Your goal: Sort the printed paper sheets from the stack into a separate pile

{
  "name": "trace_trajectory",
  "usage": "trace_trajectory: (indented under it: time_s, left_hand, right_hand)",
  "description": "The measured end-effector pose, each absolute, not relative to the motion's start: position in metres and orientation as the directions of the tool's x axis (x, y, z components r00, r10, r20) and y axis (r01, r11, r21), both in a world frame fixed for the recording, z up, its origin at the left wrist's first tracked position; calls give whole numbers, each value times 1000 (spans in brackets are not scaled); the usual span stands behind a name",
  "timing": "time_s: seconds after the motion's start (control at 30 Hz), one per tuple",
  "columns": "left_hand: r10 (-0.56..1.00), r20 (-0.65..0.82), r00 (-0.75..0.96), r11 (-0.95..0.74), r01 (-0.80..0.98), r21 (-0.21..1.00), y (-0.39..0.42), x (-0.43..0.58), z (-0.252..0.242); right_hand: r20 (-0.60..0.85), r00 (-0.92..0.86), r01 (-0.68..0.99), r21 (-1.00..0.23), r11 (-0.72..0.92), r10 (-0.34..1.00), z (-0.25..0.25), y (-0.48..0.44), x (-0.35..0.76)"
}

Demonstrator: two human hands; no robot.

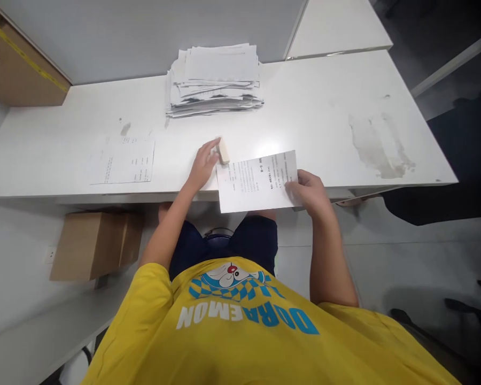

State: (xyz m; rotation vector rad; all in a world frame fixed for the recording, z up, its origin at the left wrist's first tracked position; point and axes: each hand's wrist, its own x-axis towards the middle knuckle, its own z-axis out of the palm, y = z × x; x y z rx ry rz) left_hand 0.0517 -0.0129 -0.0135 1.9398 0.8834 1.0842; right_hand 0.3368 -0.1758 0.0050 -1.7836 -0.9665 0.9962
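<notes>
My left hand (203, 163) rests on the white desk, its fingers and thumb closed against the left side of a small beige block (223, 151). That block stands at the far left corner of a printed paper sheet (256, 184), which sticks out over the desk's front edge. On the sheet's right side, my right hand (310, 192) pinches it between thumb and fingers. The block's exact kind is too small to make out.
A thick stack of papers (218, 80) sits at the back of the desk (312, 112). To the left lies another printed sheet (130, 160). Grey smudges (380, 144) mark the right side. Cardboard boxes stand at the far left (28, 69) and beneath the desk (92, 246).
</notes>
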Motion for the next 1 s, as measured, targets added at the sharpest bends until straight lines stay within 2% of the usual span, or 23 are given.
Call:
trace_trajectory:
  time_s: [0.2,0.4,0.6,0.77,1.0]
  left_hand:
    - [771,256,583,-539,385,749,-9,56,-22]
    - [724,265,637,-591,375,714,-5,58,-27]
    - [726,285,626,-608,390,691,-5,60,-31]
    - [754,283,593,-590,424,687,-11,61,-29]
    - [755,275,595,-610,486,626,-11,59,-28]
  right_hand:
    - [-267,400,244,-891,-382,877,3,-169,349]
    - [-247,425,224,-903,-366,871,-2,-168,353]
    - [-269,428,194,-905,-378,863,4,-170,346]
    - [-232,409,211,-917,-339,882,0,-173,349]
    - [-262,421,168,-918,-359,868,-1,-172,348]
